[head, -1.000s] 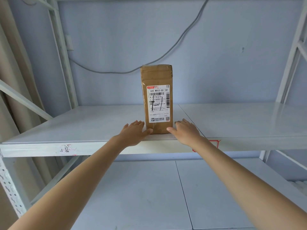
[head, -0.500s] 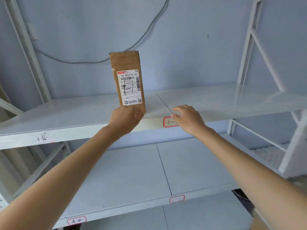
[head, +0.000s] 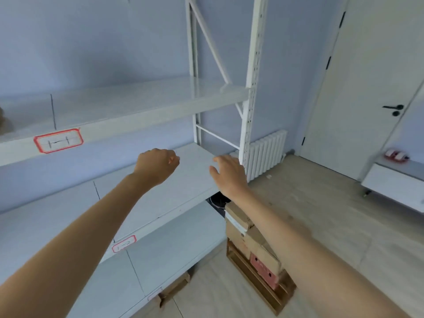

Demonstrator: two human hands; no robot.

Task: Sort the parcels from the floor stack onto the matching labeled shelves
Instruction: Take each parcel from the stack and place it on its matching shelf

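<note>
My left hand (head: pixel 158 165) hangs in front of the white shelving with its fingers loosely curled and nothing in it. My right hand (head: pixel 228 174) is spread open near the shelf's right corner, also empty. Below my right forearm a stack of brown cardboard parcels (head: pixel 250 246) stands on the wooden floor beside the rack. The upper shelf (head: pixel 137 115) carries a red-bordered label (head: pixel 58 140); the shelf below (head: pixel 183 203) has a second red label (head: pixel 124 243). A sliver of the brown parcel (head: pixel 3 121) shows at the far left edge on the upper shelf.
The rack's perforated white upright (head: pixel 251 92) stands just right of my hands. A white radiator (head: pixel 267 152) sits against the wall behind it. A closed white door (head: pixel 358 88) and a low white cabinet (head: pixel 394 187) are at right. Another cardboard piece (head: pixel 174 288) lies under the lowest shelf.
Both hands have left the brown parcel, which stays on the upper shelf. My view has swung right and down, bringing the floor stack, radiator and door into sight.
</note>
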